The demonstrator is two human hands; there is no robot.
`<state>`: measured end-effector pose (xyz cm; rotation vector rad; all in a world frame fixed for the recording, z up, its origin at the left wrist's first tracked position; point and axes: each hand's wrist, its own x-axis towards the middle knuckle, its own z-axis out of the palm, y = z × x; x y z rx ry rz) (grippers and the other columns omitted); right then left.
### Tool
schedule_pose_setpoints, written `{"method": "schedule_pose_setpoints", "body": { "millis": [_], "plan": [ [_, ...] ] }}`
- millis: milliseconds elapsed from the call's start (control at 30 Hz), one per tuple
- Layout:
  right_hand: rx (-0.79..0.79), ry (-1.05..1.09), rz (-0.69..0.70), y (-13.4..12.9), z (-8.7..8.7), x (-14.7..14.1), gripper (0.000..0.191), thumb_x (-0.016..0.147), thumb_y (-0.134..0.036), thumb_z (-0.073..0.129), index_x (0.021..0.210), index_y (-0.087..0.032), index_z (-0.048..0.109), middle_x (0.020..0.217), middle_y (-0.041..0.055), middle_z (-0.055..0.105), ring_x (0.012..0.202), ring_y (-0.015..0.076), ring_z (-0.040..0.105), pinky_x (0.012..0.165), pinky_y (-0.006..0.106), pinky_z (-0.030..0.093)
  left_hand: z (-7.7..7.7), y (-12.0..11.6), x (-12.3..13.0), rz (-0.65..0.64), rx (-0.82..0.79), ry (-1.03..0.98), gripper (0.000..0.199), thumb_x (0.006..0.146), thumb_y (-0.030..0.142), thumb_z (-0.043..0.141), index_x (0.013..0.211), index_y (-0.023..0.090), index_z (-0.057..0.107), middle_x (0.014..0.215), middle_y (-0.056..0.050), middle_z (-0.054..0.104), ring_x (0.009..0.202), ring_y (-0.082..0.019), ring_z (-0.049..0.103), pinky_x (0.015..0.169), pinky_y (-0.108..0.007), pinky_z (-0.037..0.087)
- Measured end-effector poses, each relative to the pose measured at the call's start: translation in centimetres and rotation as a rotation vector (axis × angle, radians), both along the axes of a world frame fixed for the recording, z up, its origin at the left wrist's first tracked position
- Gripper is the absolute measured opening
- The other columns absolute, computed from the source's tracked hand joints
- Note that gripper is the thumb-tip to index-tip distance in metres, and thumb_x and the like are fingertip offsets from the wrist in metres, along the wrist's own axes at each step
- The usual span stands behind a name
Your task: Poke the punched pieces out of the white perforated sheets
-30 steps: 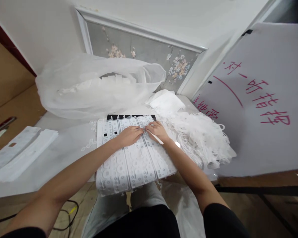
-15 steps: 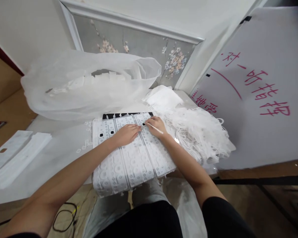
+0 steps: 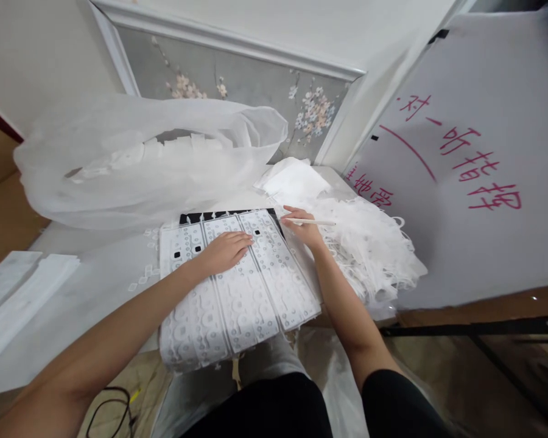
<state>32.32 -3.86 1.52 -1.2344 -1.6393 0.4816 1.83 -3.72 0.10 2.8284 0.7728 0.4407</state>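
Note:
White sheets (image 3: 246, 304) with a grey lace-like pattern and small black square openings lie over the table's front edge. My left hand (image 3: 228, 250) rests flat on them, fingers stretched out toward the right. Past their upper right corner, my right hand (image 3: 302, 224) is closed around a thin white stick (image 3: 322, 222) that points right, its tip hidden by the fingers. A black strip (image 3: 210, 216) shows under the sheets' far edge. Close by the right hand lies a heap of white stringy scraps (image 3: 369, 249).
A translucent plastic bag (image 3: 137, 188) with white pieces inside stands behind the sheets. More white strips (image 3: 31, 292) lie on the left. A framed flower picture (image 3: 237, 79) leans at the back, and a whiteboard (image 3: 484, 152) with red writing stands on the right.
My right hand has moved right, off the sheets toward the scrap heap, with the white stick still in it. My left hand stays on the sheets. The view has shifted slightly.

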Motion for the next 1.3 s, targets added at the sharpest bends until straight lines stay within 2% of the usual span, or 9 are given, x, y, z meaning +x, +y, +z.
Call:
{"method": "schedule_pose_setpoints", "body": {
  "millis": [100,200,500,767,933,1100,1300],
  "plan": [
    [-0.117,0.001,0.118,-0.2,-0.3,-0.5,0.018,0.078,-0.041,0.076,0.085,-0.025,0.079,0.101,0.0056,0.078,0.111,0.0276,0.07,0.1,0.042,0.055,0.0,0.0,0.0,-0.004,0.001,0.007,0.039,0.104,0.032,0.035,0.132,0.023,0.06,0.144,-0.003,0.058,0.135,-0.023,0.051,0.113,-0.045,0.04],
    [-0.2,-0.02,0.13,-0.1,-1.0,-0.8,0.02,0.078,-0.041,0.076,0.088,-0.024,0.08,0.103,0.0053,0.079,0.1,0.0259,0.074,0.095,0.041,0.058,0.0,0.1,0.0,0.001,0.002,0.004,0.039,0.104,0.032,0.035,0.132,0.023,0.06,0.145,-0.003,0.058,0.136,-0.023,0.051,0.113,-0.045,0.04],
    [-0.225,-0.014,0.136,0.3,-1.9,-0.5,0.021,0.08,-0.044,0.075,0.088,-0.025,0.08,0.101,0.0037,0.079,0.099,0.0244,0.074,0.093,0.038,0.059,-0.1,0.1,0.0,-0.005,0.005,0.006,0.04,0.103,0.032,0.035,0.132,0.023,0.061,0.144,-0.004,0.059,0.135,-0.023,0.051,0.114,-0.045,0.041],
    [-0.171,-0.075,0.138,-0.1,-1.4,-1.1,0.019,0.083,-0.039,0.072,0.089,-0.023,0.08,0.1,0.0052,0.079,0.096,0.0238,0.074,0.09,0.036,0.058,0.0,0.1,0.0,0.005,0.014,0.021,0.039,0.103,0.031,0.036,0.132,0.023,0.06,0.144,-0.004,0.059,0.136,-0.023,0.051,0.113,-0.045,0.041],
    [-0.053,-0.311,0.14,-0.5,-1.2,-1.3,0.018,0.086,-0.037,0.069,0.093,-0.024,0.079,0.101,0.0043,0.079,0.1,0.0238,0.071,0.096,0.037,0.054,0.0,0.1,0.0,-0.002,0.017,0.009,0.039,0.102,0.032,0.037,0.132,0.023,0.06,0.143,-0.004,0.059,0.136,-0.023,0.051,0.112,-0.045,0.041],
    [-0.013,-0.465,0.168,-0.3,-1.3,-1.2,0.019,0.089,-0.036,0.066,0.098,-0.024,0.077,0.106,0.0039,0.078,0.101,0.0227,0.069,0.096,0.034,0.05,-0.1,0.1,0.0,0.0,0.01,0.011,0.039,0.102,0.031,0.037,0.132,0.022,0.061,0.143,-0.004,0.059,0.136,-0.022,0.051,0.113,-0.045,0.04],
    [0.057,-0.67,0.128,-0.3,-1.4,-1.7,0.023,0.096,-0.035,0.056,0.103,-0.022,0.074,0.104,0.0086,0.075,0.104,0.024,0.065,0.096,0.036,0.047,0.1,0.1,0.0,-0.005,-0.005,0.005,0.04,0.103,0.033,0.036,0.132,0.024,0.06,0.145,-0.004,0.058,0.137,-0.023,0.05,0.113,-0.045,0.04]
  ]
}}
